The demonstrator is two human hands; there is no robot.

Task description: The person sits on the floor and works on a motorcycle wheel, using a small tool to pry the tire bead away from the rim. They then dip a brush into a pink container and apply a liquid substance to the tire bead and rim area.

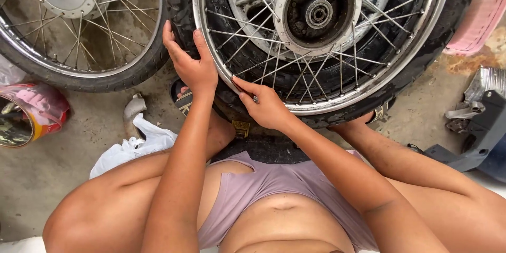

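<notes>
**Both hands pressed on the tyre of a spoked wheel**

The left hand [191, 63] grips the black tyre [421, 47] at the wheel's lower left edge, fingers stretched up over the rubber and the thumb spread beside them, so the hand is clamped on the tyre wall rather than closed into a fist. The right hand [265, 105] lies just beside it, lower on the curve, with its fingertips [243, 88] pinched against the chrome rim [348, 97] where rim and tyre meet; whether it truly holds the tyre's edge or only presses on it cannot be told.

The wheel leans against the person's knees, directly in front of the body, its hub [318, 13] and thin spokes facing the camera. A foot in a sandal [182, 97] shows under the left wrist.

A second spoked wheel [79, 26] lies on the concrete floor [95, 126] to the left, well apart from the hands. Below it sit a red and pink container [31, 113] and a crumpled white plastic bag [134, 145]. A pink plastic item [479, 16] and dark bodywork parts [474, 126] lie on the right.
</notes>
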